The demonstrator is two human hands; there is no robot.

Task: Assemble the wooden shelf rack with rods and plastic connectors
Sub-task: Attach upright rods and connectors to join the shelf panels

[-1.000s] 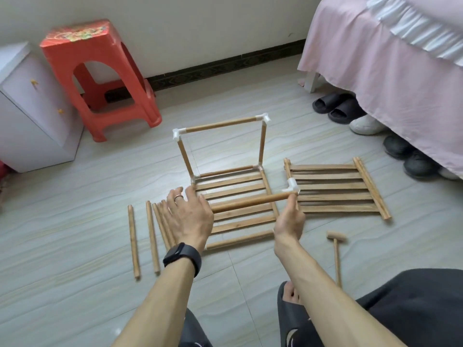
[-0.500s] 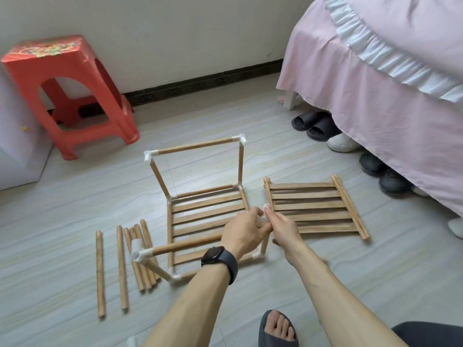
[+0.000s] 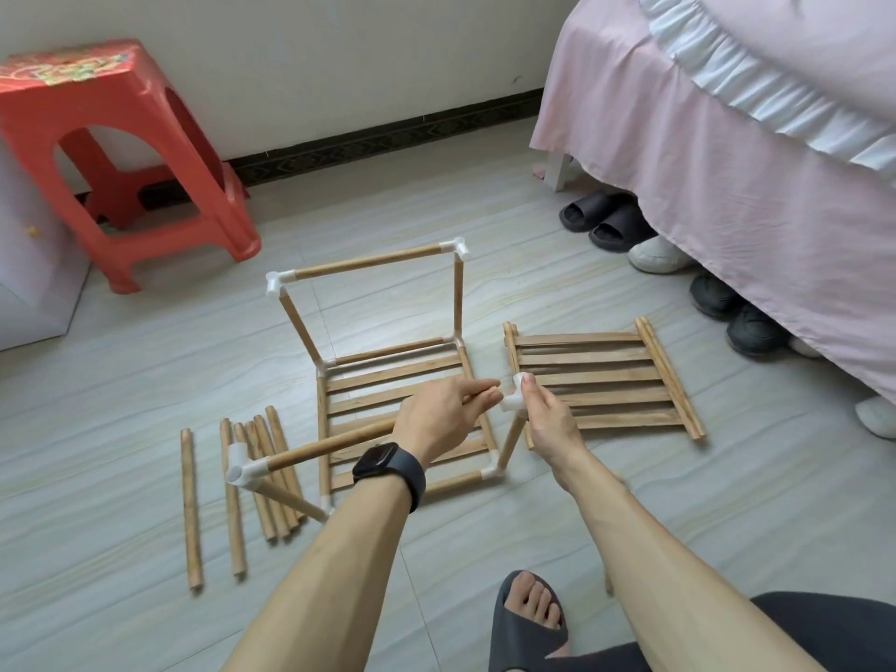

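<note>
The half-built rack point(image 3: 388, 375) stands on the floor: a slatted wooden base with white plastic corner connectors and an upright rod frame at its far side. My left hand point(image 3: 443, 419) grips a wooden rod point(image 3: 329, 446) above the near side. The rod's left end sits in a white connector point(image 3: 241, 468) on a short leaning post. My right hand point(image 3: 545, 419) pinches another white connector point(image 3: 516, 395) on top of the near right post. The rod's right tip lies just left of that connector.
Several loose rods point(image 3: 262, 477) lie on the tiles to the left. A second slatted panel point(image 3: 601, 380) lies to the right. A red plastic stool point(image 3: 121, 152) stands at the back left, and a pink-skirted bed point(image 3: 727, 162) with shoes point(image 3: 611, 220) under it at the right.
The rod I carried over the rack now has its left end in the near left connector. My left hand has moved along it to its right end, and my right hand holds the near right connector.
</note>
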